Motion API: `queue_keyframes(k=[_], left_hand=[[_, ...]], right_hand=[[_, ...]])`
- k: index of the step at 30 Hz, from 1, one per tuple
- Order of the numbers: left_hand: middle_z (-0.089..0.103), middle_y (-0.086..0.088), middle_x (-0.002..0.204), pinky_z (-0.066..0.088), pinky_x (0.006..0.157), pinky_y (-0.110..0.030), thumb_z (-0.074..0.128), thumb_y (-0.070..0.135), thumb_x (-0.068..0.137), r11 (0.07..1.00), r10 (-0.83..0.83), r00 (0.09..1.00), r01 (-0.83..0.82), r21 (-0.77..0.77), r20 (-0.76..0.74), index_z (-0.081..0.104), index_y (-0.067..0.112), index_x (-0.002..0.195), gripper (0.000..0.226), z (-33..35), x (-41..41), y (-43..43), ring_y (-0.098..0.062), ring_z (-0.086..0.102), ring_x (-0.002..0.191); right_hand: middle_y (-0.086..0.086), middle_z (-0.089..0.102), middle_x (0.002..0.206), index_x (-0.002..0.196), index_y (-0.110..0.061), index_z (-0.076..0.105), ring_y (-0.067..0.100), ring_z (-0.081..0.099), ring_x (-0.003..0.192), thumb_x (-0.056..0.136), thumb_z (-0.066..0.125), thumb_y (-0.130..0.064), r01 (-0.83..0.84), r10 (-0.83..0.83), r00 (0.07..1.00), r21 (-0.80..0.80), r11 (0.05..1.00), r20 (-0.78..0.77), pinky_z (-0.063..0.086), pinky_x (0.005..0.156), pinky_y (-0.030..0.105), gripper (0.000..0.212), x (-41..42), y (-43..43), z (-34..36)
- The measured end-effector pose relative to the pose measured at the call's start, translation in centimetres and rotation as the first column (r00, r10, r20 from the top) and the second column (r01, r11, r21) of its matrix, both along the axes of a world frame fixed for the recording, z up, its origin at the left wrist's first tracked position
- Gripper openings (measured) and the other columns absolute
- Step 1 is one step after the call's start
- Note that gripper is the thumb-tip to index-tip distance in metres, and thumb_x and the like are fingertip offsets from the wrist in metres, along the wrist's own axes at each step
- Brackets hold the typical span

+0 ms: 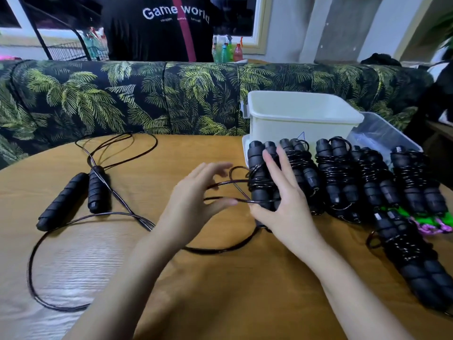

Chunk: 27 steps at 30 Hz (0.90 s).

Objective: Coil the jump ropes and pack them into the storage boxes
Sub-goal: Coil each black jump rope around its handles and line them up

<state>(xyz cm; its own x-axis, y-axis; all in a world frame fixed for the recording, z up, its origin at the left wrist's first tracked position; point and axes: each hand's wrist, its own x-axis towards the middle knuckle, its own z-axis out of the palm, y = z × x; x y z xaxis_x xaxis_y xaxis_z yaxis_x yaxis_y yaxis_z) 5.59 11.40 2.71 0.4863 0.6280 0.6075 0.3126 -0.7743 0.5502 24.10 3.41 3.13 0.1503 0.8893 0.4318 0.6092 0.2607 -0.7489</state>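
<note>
My right hand (284, 204) grips a pair of black jump rope handles (257, 173), fingers spread over them and thumb hooked under their near end. Part of their cord is wound round them. My left hand (193, 200) hovers just left in a curved, open shape, blurred, with the loose cord (228, 184) looping between thumb and fingers. The remaining cord trails toward me across the wooden table (220, 290). A white storage box (301, 114) stands behind the handles. Several coiled ropes (340, 175) lie in a row to the right.
An uncoiled rope with two black handles (78, 195) sprawls over the table's left. A clear plastic container (382, 136) sits right of the white box, and a green and purple rope (438, 220) lies at the right edge. A palm-print sofa (122, 99) stands behind, with a person (157, 28) beyond it.
</note>
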Motion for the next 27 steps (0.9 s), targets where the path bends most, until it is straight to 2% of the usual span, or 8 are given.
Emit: queue_keyframes(k=[3,6,10,12,14,17,22,27], left_hand=[[0.065,-0.003,0.107,0.048,0.07,-0.034,0.06,0.027,0.095,0.82,0.192,0.966,-0.063,0.569,-0.17,0.055,0.013,0.132,0.04,-0.3,1.2,-0.7,-0.02,0.06,0.083],[0.063,-0.002,0.084,0.047,0.055,-0.033,0.05,0.027,0.101,0.742,0.23,0.943,-0.009,0.67,-0.242,0.067,0.006,0.121,0.034,-1.5,1.3,-0.7,-0.019,0.058,0.067],[0.054,0.006,0.062,0.044,0.049,-0.031,0.045,0.052,0.098,0.983,0.09,0.981,-0.06,0.173,-0.17,0.07,0.027,0.084,0.038,-3.0,0.6,-0.1,-0.016,0.052,0.054],[0.058,0.007,0.056,0.041,0.053,-0.026,0.057,0.051,0.093,0.984,-0.009,1.0,0.006,-0.18,-0.015,0.065,0.031,0.069,0.032,-3.2,0.4,-0.2,-0.009,0.05,0.05],[0.066,0.008,0.06,0.04,0.056,-0.014,0.068,0.039,0.086,0.909,-0.061,0.986,0.118,-0.4,0.153,0.072,0.034,0.084,0.007,-3.0,0.4,-0.4,-0.001,0.049,0.049],[0.075,0.006,0.081,0.047,0.061,-0.016,0.074,0.025,0.081,0.803,-0.084,0.945,0.251,-0.54,0.315,0.064,0.026,0.115,0.035,-2.7,0.4,-0.6,-0.004,0.057,0.057],[0.062,-0.006,0.134,0.047,0.105,-0.034,0.068,0.023,0.092,0.608,-0.158,0.865,0.465,-0.643,0.476,0.037,0.003,0.147,0.066,-3.0,0.6,-1.0,-0.022,0.057,0.127],[0.067,-0.006,0.127,0.049,0.1,-0.032,0.069,0.029,0.088,0.546,-0.09,0.844,0.486,-0.683,0.529,0.039,0.004,0.146,0.069,-2.8,1.0,-1.5,-0.022,0.059,0.123]], right_hand=[[-0.019,-0.003,0.162,0.15,-0.04,0.02,0.003,0.018,0.145,0.076,0.079,-0.006,0.079,-0.075,0.994,-0.047,0.996,0.079,0.031,0.115,0.029,0.1,0.5,0.7,-1.2],[-0.016,-0.003,0.164,0.153,-0.037,0.021,0.019,0.024,0.147,0.074,0.079,-0.012,0.107,-0.102,0.991,-0.051,0.993,0.088,0.038,0.111,0.047,0.102,0.7,0.9,-2.0],[-0.011,0.009,0.164,0.148,-0.035,0.027,0.006,0.018,0.149,0.068,0.067,-0.023,0.063,-0.063,0.998,0.049,0.997,-0.001,0.029,0.118,0.032,0.091,-0.5,0.4,-1.9],[-0.012,0.013,0.163,0.149,-0.033,0.031,-0.003,0.015,0.147,0.069,0.068,-0.019,0.011,-0.008,0.999,0.063,0.998,-0.053,0.024,0.114,0.013,0.089,-1.2,-0.2,-1.6],[-0.015,0.016,0.162,0.148,-0.034,0.033,-0.006,0.014,0.146,0.071,0.07,-0.016,-0.055,0.063,0.989,0.063,0.996,-0.133,0.022,0.112,0.009,0.088,-1.5,-0.7,-1.5],[-0.024,0.027,0.157,0.149,-0.035,0.031,-0.003,0.024,0.145,0.074,0.071,-0.009,-0.18,0.191,0.934,0.064,0.982,-0.301,0.031,0.117,0.027,0.089,-1.9,-1.3,-1.5],[-0.02,0.038,0.153,0.151,-0.027,0.028,-0.002,0.033,0.141,0.073,0.072,-0.026,-0.288,0.272,0.789,0.06,0.956,-0.551,0.034,0.116,0.031,0.09,-2.6,-1.5,-2.4],[-0.006,0.046,0.149,0.151,-0.02,0.03,0.006,0.044,0.136,0.073,0.066,-0.033,-0.326,0.284,0.734,0.048,0.944,-0.617,0.041,0.107,0.026,0.087,-2.9,-1.3,-2.9]])
